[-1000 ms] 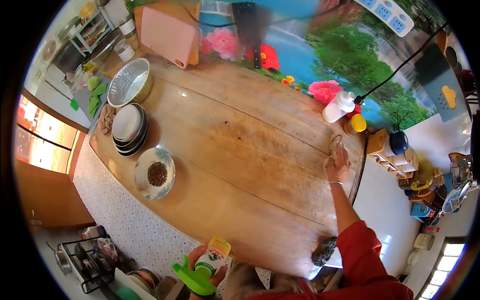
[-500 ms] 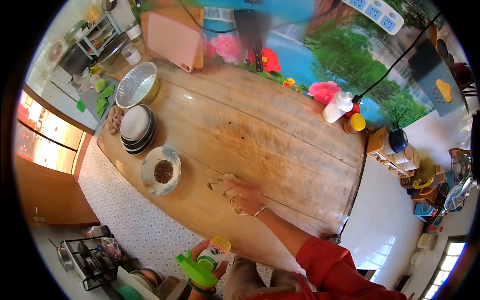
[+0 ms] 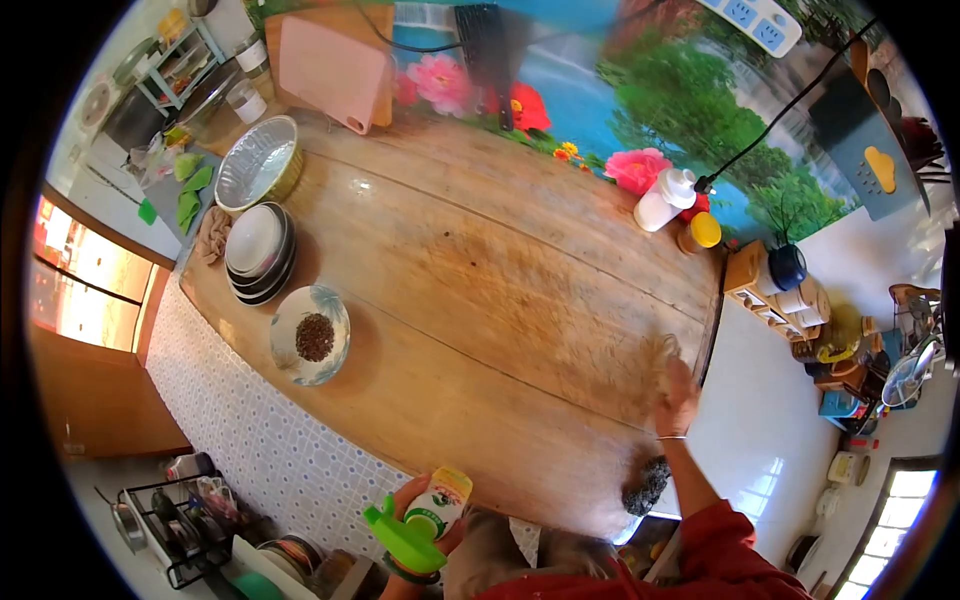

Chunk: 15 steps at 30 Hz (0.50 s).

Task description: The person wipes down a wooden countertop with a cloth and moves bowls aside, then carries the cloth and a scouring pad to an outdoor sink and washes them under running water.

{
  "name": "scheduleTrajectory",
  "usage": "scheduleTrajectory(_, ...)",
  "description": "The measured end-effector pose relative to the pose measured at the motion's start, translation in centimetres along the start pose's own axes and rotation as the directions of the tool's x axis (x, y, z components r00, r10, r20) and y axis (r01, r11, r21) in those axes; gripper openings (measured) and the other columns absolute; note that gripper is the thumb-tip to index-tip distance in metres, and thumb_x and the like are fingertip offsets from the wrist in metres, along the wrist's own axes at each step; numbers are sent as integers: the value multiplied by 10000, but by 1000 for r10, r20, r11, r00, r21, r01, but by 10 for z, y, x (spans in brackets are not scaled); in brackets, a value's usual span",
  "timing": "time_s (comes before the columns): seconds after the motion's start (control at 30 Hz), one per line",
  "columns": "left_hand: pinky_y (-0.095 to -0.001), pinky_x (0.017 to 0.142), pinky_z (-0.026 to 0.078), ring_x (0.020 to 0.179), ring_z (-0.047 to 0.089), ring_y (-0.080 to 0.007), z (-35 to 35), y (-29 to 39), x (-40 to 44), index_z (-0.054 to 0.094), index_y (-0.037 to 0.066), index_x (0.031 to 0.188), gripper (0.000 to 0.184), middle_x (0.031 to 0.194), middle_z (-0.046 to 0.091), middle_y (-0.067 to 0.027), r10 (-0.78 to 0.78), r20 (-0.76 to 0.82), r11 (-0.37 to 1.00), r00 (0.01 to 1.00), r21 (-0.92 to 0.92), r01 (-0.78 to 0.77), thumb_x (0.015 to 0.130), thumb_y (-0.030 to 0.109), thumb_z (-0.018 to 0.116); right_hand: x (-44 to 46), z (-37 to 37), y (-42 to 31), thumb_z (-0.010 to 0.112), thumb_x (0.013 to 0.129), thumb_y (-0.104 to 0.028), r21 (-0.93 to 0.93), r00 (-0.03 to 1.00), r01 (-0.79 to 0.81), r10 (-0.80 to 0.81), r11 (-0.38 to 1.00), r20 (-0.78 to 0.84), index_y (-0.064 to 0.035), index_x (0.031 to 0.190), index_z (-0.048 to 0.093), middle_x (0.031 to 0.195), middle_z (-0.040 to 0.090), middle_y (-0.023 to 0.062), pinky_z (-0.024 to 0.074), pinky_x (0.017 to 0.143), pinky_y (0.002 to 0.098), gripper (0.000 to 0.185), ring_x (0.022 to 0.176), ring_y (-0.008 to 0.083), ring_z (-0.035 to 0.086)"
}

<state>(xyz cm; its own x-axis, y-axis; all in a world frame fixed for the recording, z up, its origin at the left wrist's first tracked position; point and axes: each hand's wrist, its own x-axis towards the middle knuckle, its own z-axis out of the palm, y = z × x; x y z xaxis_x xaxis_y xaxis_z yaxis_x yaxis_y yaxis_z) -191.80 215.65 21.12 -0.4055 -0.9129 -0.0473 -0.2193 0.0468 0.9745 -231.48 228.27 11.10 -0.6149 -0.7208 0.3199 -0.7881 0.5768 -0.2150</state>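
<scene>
My left hand is wrapped round a spray bottle with a green head, low in front of the wooden table. Over at the table's right side, my right hand presses on a beige cloth, slightly blurred. A dark scouring pad lies near the front right corner, below that hand. Toward the left edge sits a patterned bowl with small reddish-brown grains in it.
Stacked bowls, a foil-like basin and a brown cloth are at the left. A white bottle and yellow-lidded jar stand at the back right, near a wooden rack.
My right hand moved with the cloth from the right side to the table's middle, then back to the right edge. My left hand still holds the spray bottle.
</scene>
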Motion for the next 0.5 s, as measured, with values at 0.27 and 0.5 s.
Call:
scheduleTrajectory(0.27, -310, 773, 464, 873, 557, -230, -13, 47, -8, 387, -15, 1204, 612, 933, 567, -129, -299, -79, 948, 951, -140, 287, 669, 77, 670, -24, 69, -204, 523, 659, -70, 414, 960, 38, -148, 909, 236, -202, 1275, 394, 1304, 389, 57, 313, 894, 447, 643, 1147, 280, 378)
scheduleTrajectory(0.5, -318, 790, 455, 931, 531, -233, -24, 43, -5, 397, 10, 1211, 647, 1084, 510, -156, -86, 138, 925, 987, 378, 27, 643, 54, 705, -9, 75, -258, 522, 713, -76, 812, 926, -166, -196, 559, 324, -193, 1278, 400, 1256, 432, 78, 348, 875, 405, 590, 1045, 288, 438)
